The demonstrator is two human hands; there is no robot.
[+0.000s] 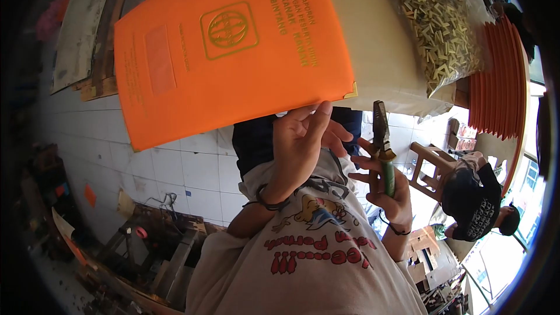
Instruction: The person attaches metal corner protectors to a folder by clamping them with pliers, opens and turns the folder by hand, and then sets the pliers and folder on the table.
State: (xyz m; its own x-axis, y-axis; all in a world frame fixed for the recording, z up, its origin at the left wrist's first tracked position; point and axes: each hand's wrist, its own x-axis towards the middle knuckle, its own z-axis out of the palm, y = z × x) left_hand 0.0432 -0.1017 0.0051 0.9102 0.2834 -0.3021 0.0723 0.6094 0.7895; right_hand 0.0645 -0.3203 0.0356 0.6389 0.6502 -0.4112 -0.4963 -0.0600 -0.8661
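Note:
An orange folder (233, 52) with gold lettering and a globe emblem lies at the front of the work table, its lower left part jutting past the edge. Gold metal corners show at its right corner (352, 91) and its lower left tip. My left hand (303, 140) is at the folder's near edge, thumb up and fingers loosely apart; whether it bears any of the folder's weight, I cannot tell. Green-handled pliers (382, 134) rest upright in my right hand (388, 189), jaws upward, with some fingers spread off the handle.
A plastic bag of small gold metal corners (440, 38) lies on the cardboard-covered table (379, 52). Beyond it stands a stack of orange folders (497, 79). Another person in black (472, 198) sits at the right, near a wooden stool (429, 169). Wooden frames and clutter (169, 251) fill the lower left.

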